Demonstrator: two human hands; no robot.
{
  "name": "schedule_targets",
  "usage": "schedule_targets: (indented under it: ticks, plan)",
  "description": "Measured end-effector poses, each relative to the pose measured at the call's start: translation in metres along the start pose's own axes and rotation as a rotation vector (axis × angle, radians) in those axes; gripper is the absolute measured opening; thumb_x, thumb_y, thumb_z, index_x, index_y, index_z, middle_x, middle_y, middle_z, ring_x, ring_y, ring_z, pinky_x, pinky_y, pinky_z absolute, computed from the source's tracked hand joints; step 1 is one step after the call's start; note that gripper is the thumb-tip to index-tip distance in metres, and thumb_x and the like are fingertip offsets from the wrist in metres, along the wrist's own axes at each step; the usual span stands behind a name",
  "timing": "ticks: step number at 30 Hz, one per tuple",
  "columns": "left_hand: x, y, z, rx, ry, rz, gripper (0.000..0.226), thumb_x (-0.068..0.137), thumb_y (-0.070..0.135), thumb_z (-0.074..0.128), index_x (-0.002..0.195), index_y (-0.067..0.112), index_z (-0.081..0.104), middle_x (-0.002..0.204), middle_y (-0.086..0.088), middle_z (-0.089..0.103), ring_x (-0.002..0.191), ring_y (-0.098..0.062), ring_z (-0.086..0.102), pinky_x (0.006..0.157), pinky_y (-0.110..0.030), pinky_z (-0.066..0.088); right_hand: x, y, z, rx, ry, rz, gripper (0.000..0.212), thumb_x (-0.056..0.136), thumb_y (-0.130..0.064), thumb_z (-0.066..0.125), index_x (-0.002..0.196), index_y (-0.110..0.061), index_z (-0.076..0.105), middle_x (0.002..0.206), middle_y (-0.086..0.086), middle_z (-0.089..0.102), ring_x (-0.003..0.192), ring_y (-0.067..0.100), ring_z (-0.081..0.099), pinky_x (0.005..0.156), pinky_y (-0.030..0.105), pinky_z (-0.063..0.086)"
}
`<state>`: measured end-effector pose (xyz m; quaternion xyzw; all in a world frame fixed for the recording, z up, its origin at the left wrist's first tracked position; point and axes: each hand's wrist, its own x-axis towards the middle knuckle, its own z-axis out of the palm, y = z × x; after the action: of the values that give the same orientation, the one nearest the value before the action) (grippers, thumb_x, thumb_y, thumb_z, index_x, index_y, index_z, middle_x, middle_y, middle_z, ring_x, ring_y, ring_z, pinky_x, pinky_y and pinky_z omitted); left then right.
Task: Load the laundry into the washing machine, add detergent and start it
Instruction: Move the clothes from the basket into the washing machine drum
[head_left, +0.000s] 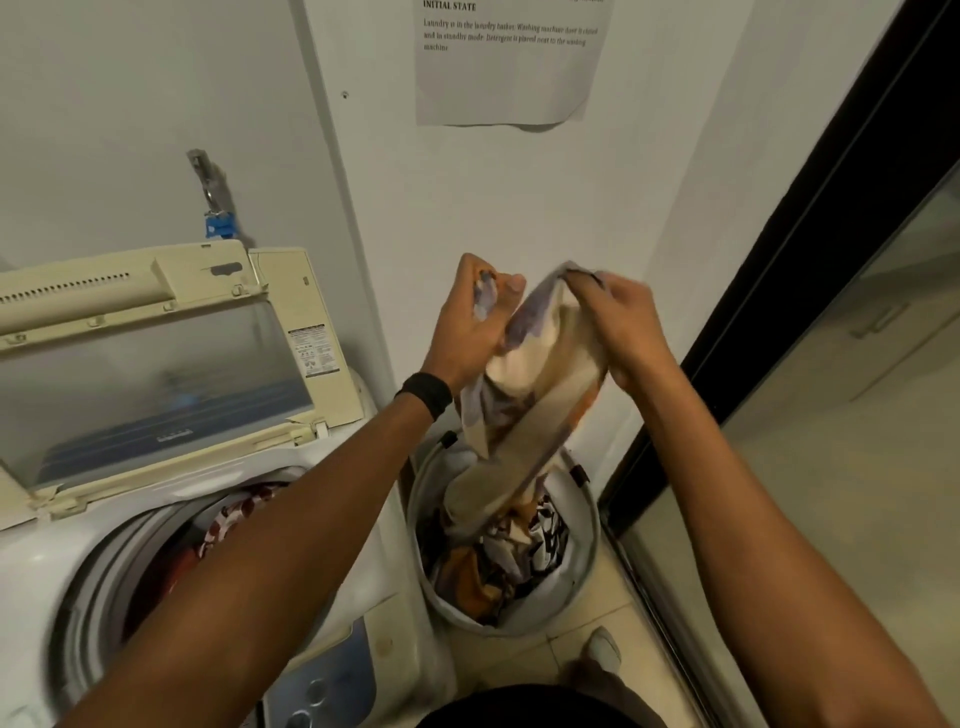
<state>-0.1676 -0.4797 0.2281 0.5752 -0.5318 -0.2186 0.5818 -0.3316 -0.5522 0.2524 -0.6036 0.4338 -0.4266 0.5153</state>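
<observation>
Both hands were raised in front of the white wall, above the laundry basket (584, 540) that stood on the tiled floor just to the right of the washing machine (36, 566). The left hand (467, 325), with a dark wristband (427, 395) on its wrist, gripped one upper edge of a cream and lilac patterned cloth (543, 371), its fingers (514, 284) curled and clamped on the fabric. The right hand (626, 325) pinched the opposite upper edge, its fingers likewise closed on the cloth. The cloth hung between the two hands, and its lower end trailed down into the basket, touching the heap of mixed brown, orange and black-and-white laundry (498, 566) that lay inside. The washing machine was a top loader; its cream lid (291, 291) stood tilted up and back, and a red and white patterned garment (228, 514) lay in the open drum. A blue-tinted control panel (322, 680) showed at the near edge of the machine. A printed sheet of paper (509, 67) hung on the wall above the hands, and a dark-framed glass door (857, 415) stood at the right.
</observation>
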Motion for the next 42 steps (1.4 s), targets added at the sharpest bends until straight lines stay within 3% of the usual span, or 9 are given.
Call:
schedule_targets:
  ticks: [2,12,17,21,26,30,33,37,42]
  plan:
    - [-0.007,0.003,0.01,-0.017,-0.048,-0.018,0.033,0.103,0.031,0.06,0.111,0.003,0.045,0.086,0.014,0.065,0.073,-0.002,0.06,0.069,-0.017,0.049,0.005,-0.018,0.016,-0.159,-0.086,-0.099,0.048,0.091,-0.036,0.07,0.075,0.008,0.058,0.068,0.011,0.05,0.063,0.013,0.045,0.059,0.028,0.036]
    - [-0.003,0.007,0.001,-0.034,0.17,-0.064,0.05,0.109,0.04,0.043,0.085,-0.003,0.043,0.073,-0.013,0.038,0.069,-0.02,0.037,0.064,-0.031,0.036,-0.041,0.071,0.034,-0.549,-0.049,-0.291,0.03,0.102,-0.053,0.052,0.099,-0.023,0.054,0.082,-0.009,0.062,0.072,0.014,0.06,0.063,0.031,0.047]
    - [0.005,0.006,-0.008,0.03,0.213,-0.014,0.042,0.11,0.035,0.043,0.08,0.007,0.037,0.073,-0.004,0.031,0.066,-0.015,0.031,0.062,-0.028,0.03,-0.085,0.135,0.02,-0.194,-0.122,0.158,0.063,0.09,-0.075,0.051,0.09,-0.013,0.065,0.082,0.007,0.064,0.076,0.027,0.059,0.07,0.043,0.047]
    - [0.001,-0.002,-0.012,-0.001,0.248,-0.019,0.034,0.108,0.038,0.047,0.086,0.013,0.046,0.075,0.011,0.043,0.07,-0.008,0.04,0.069,-0.026,0.036,-0.054,0.084,-0.013,-0.055,0.042,0.034,0.021,0.1,-0.038,0.063,0.096,-0.021,0.075,0.092,-0.004,0.074,0.085,0.011,0.068,0.073,0.028,0.052]
    - [-0.011,0.006,0.011,-0.064,-0.059,0.014,0.029,0.105,0.035,0.055,0.13,0.021,0.059,0.121,0.006,0.067,0.112,-0.01,0.063,0.098,-0.02,0.047,-0.005,-0.001,-0.014,-0.099,-0.059,-0.125,0.016,0.095,-0.026,0.066,0.101,-0.02,0.08,0.098,-0.009,0.077,0.092,0.003,0.07,0.079,0.023,0.055]
    - [-0.018,0.005,0.029,-0.137,-0.017,-0.109,0.026,0.104,0.033,0.059,0.09,0.011,0.062,0.073,0.018,0.059,0.071,0.001,0.055,0.071,-0.019,0.045,-0.008,-0.001,0.016,-0.05,-0.093,-0.074,0.018,0.091,-0.034,0.069,0.092,-0.017,0.076,0.088,-0.003,0.075,0.084,0.013,0.071,0.077,0.033,0.057]
    - [-0.011,-0.003,0.018,-0.174,0.178,-0.138,0.042,0.108,0.035,0.05,0.099,-0.004,0.06,0.082,-0.002,0.058,0.079,-0.011,0.054,0.077,-0.03,0.047,-0.023,0.034,0.022,-0.164,-0.021,-0.128,0.036,0.094,-0.05,0.066,0.092,-0.014,0.063,0.082,0.0,0.065,0.073,0.008,0.06,0.07,0.03,0.051]
    - [0.005,0.004,0.004,-0.215,0.314,-0.166,0.031,0.111,0.031,0.044,0.093,0.008,0.056,0.086,-0.006,0.051,0.079,-0.01,0.052,0.076,-0.017,0.044,-0.073,0.137,0.031,-0.432,-0.269,-0.041,0.027,0.103,-0.049,0.052,0.096,-0.024,0.062,0.084,-0.007,0.065,0.076,0.009,0.062,0.072,0.042,0.055]
    - [0.004,-0.002,0.002,-0.12,0.276,-0.075,0.035,0.11,0.035,0.044,0.08,0.02,0.038,0.073,0.005,0.033,0.069,-0.01,0.034,0.067,-0.022,0.034,-0.089,0.17,0.014,-0.085,-0.047,0.245,0.027,0.105,-0.037,0.047,0.096,-0.021,0.066,0.095,0.012,0.068,0.096,0.036,0.066,0.09,0.057,0.054]
